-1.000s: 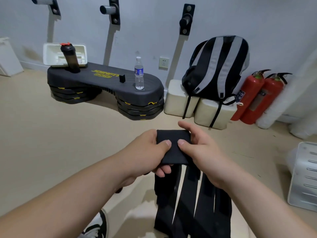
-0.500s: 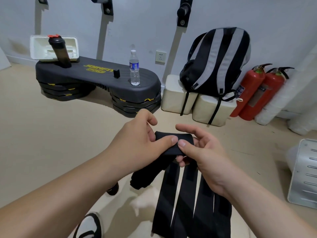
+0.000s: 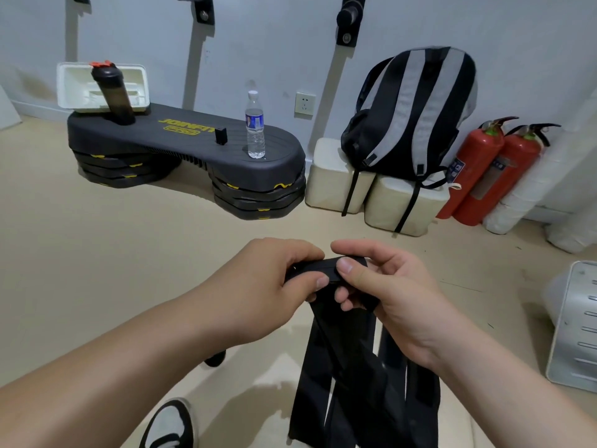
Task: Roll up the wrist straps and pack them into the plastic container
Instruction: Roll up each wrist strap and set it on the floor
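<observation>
ahead: open floor (image 3: 113, 253) up to bench (image 3: 200, 150) and blocks (image 3: 332, 179) | far right: backpack (image 3: 416, 108), extinguishers (image 3: 478, 169) against wall (image 3: 274, 43) | right: panel (image 3: 575, 324) near | below: straps (image 3: 352, 367) hanging, shoe (image 3: 171, 425) left of them

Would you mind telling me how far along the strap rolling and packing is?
Done: no finished roll is visible. In hand: left hand and right hand pinch the top of the black wrist straps, barely a first turn. Left: rolling the hanging lengths, then packing.

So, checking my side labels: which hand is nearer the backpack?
Right. The right hand sits almost straight in front of the backpack; the left hand is further over, in line with the water bottle.
</observation>
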